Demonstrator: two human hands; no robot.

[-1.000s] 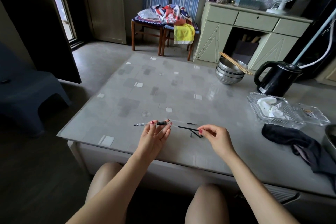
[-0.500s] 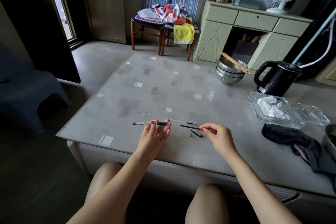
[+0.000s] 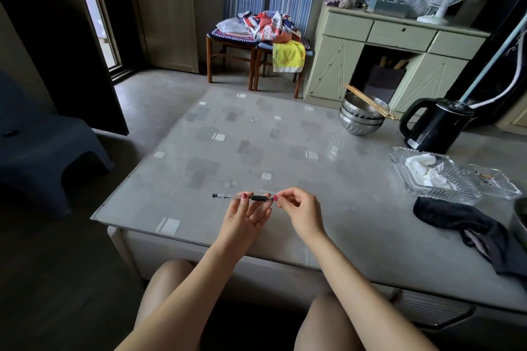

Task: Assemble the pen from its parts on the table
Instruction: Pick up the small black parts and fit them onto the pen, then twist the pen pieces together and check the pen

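My left hand [image 3: 245, 216] holds the pen barrel [image 3: 225, 196] level above the near part of the table [image 3: 285, 148], palm up, fingertips on its black ribbed grip [image 3: 260, 198]. The barrel is clear with a black end pointing left. My right hand [image 3: 296, 211] meets the barrel's right end, its thumb and forefinger pinched at the grip's tip; the thin black refill it carried is no longer visible outside the barrel. Other loose pen parts are hidden behind my hands.
Stacked steel bowls [image 3: 362, 117] with chopsticks and a black kettle [image 3: 436, 125] stand at the far right. Glass dishes [image 3: 433, 177] with tissue and a dark cloth [image 3: 467, 225] lie on the right side. A dark stool [image 3: 42, 151] stands left of the table.
My right hand has moved left with the thin black refill, from beside the small parts to the barrel's right end, and the refill has gone out of sight there. The left hand barely moved.
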